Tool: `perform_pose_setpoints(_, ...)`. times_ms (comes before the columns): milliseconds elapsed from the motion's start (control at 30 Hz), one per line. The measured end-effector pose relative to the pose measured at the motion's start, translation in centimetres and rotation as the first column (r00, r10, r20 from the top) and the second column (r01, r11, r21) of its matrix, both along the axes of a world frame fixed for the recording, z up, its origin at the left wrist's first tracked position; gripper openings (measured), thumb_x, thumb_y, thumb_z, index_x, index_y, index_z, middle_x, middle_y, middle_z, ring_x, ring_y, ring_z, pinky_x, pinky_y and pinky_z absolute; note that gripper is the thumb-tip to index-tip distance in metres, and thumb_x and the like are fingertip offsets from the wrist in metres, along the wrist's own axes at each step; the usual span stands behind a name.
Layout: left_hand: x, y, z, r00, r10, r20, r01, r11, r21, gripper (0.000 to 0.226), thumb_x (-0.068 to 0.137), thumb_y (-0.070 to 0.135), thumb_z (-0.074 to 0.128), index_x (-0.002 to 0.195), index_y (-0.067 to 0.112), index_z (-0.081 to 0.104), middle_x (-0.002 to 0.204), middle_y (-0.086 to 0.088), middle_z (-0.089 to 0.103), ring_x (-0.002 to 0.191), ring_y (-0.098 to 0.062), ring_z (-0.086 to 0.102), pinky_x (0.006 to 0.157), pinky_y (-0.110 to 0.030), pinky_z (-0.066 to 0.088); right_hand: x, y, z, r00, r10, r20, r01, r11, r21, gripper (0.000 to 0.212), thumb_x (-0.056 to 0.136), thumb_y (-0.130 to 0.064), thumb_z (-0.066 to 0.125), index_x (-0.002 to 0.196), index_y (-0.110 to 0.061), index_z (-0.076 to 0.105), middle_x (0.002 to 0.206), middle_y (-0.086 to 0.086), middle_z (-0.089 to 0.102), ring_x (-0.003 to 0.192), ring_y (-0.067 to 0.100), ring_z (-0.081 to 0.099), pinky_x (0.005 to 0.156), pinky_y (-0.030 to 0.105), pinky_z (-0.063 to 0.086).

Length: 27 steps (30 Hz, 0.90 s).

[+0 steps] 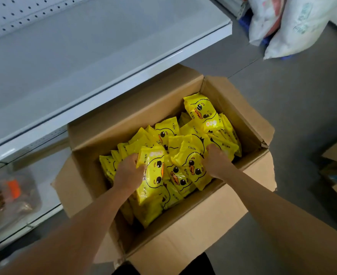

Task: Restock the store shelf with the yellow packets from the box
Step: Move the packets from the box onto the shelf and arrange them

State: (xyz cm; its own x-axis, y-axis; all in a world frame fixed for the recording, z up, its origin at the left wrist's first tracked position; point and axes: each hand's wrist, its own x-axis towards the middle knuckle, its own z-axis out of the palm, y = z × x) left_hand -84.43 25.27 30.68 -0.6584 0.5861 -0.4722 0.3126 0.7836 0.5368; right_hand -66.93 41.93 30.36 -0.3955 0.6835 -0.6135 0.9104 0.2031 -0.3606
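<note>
Grey shop floor, open cardboard box (183, 235) nearest. Left hand (129, 171) and right hand (216, 162) each grip yellow packets (153, 175) inside it. Box full; far-left white shelf (84, 62) holds none: restocking barely begun.

The light is dim, soft and cool, leaving the grey floor (282, 108) murky and the white shelf (68, 62) a flat bluish grey. No hard shadows fall; only a faint dark band lies under the shelf's front lip. The yellow packets (201, 114) are the brightest, sharpest part, with small glossy highlights on their film. The inner wall of the cardboard box (124, 118) sits in shade. Towards the edges the picture smears: the clear container (14, 195) at lower left and the white sacks (294, 26) at top right are blurred. Wide-angle distortion bends the shelf edge and stretches both forearms.
</note>
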Motion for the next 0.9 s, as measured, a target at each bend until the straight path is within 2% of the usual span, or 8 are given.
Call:
perform_pose_setpoints(67,-1.7,0.1,0.6,0.999,0.024,0.027,-0.026,0.997,0.067,0.016,0.086,0.020,0.058,0.087,0.004,0.060,0.084,-0.015,0.066,0.079,-0.031,0.063,0.071,-0.046,0.051,-0.6,0.0,-0.7,0.999,-0.015,0.049,0.018,0.999,-0.049,0.036,0.091,-0.019,0.051,0.120,0.000,0.039,0.114,0.017,0.053,0.093,0.027,0.049,0.073,0.032,0.039)
perform_pose_setpoints(133,-3.2,0.1,1.3,0.998,0.049,0.036,-0.052,0.994,0.091,0.020,0.087,0.018,0.056,0.097,0.004,0.065,0.091,-0.016,0.070,0.085,-0.032,0.065,0.079,-0.049,0.052,-1.2,-0.2,-1.4,0.996,-0.035,0.077,0.041,0.997,-0.069,0.033,0.092,-0.024,0.052,0.113,0.000,0.043,0.104,0.015,0.053,0.091,0.027,0.049,0.071,0.031,0.038)
perform_pose_setpoints(233,-5.0,-0.4,2.0,1.000,0.027,-0.012,-0.026,0.993,0.111,0.014,0.089,0.012,0.057,0.093,0.002,0.066,0.087,-0.016,0.069,0.083,-0.032,0.065,0.077,-0.044,0.053,-2.0,-0.9,-2.4,0.994,-0.056,0.097,0.061,0.997,-0.053,0.033,0.092,-0.032,0.055,0.073,-0.008,0.044,0.073,0.006,0.047,0.074,0.021,0.048,0.064,0.028,0.038)
perform_pose_setpoints(300,-6.1,-0.9,2.2,0.999,0.003,-0.044,0.002,0.993,0.120,0.014,0.089,0.013,0.058,0.089,0.002,0.066,0.081,-0.015,0.068,0.078,-0.032,0.063,0.072,-0.040,0.050,-2.6,-1.7,-2.7,0.992,-0.033,0.119,0.039,0.998,-0.051,0.041,0.093,-0.036,0.054,0.064,-0.010,0.038,0.064,0.002,0.040,0.063,0.015,0.043,0.056,0.025,0.034)
perform_pose_setpoints(533,-8.1,-2.5,3.5,0.993,0.040,-0.108,-0.021,0.985,0.171,0.024,0.090,0.012,0.056,0.072,-0.005,0.054,0.058,-0.004,0.043,0.055,-0.019,0.038,0.053,-0.029,0.028,-3.5,-3.4,-2.1,0.997,-0.073,-0.027,0.071,0.994,-0.087,0.045,0.086,-0.040,0.062,0.104,-0.002,0.047,0.087,0.008,0.050,0.084,0.022,0.049,0.071,0.033,0.041)
perform_pose_setpoints(667,-8.9,-3.1,5.5,0.995,0.027,-0.096,-0.008,0.979,0.201,0.032,0.090,0.014,0.057,0.060,0.009,0.046,0.054,-0.001,0.037,0.052,-0.015,0.031,0.053,-0.030,0.025,-4.3,-4.0,1.5,0.979,-0.078,-0.188,0.084,0.996,0.023,0.043,0.083,-0.039,0.066,0.105,-0.007,0.047,0.071,0.003,0.045,0.076,0.025,0.046,0.061,0.030,0.036)
perform_pose_setpoints(767,-9.3,-3.7,8.6,0.992,0.036,-0.118,-0.007,0.970,0.242,0.031,0.091,0.016,0.057,0.062,0.016,0.046,0.053,0.002,0.039,0.050,-0.011,0.033,0.052,-0.029,0.027,-5.2,-4.2,6.1,0.946,-0.056,-0.319,0.089,0.992,0.092,0.047,0.083,-0.038,0.066,0.114,-0.006,0.051,0.074,0.003,0.049,0.076,0.022,0.048,0.065,0.030,0.036)
perform_pose_setpoints(900,-10.0,-4.8,13.6,0.986,0.071,-0.150,-0.024,0.954,0.298,0.028,0.092,0.016,0.055,0.065,0.016,0.049,0.055,0.001,0.042,0.052,-0.014,0.037,0.055,-0.030,0.027,-6.9,-4.3,12.6,0.919,0.027,-0.392,0.047,0.983,0.179,0.028,0.087,-0.040,0.061,0.086,-0.013,0.053,0.072,0.001,0.053,0.080,0.027,0.052,0.065,0.031,0.033)
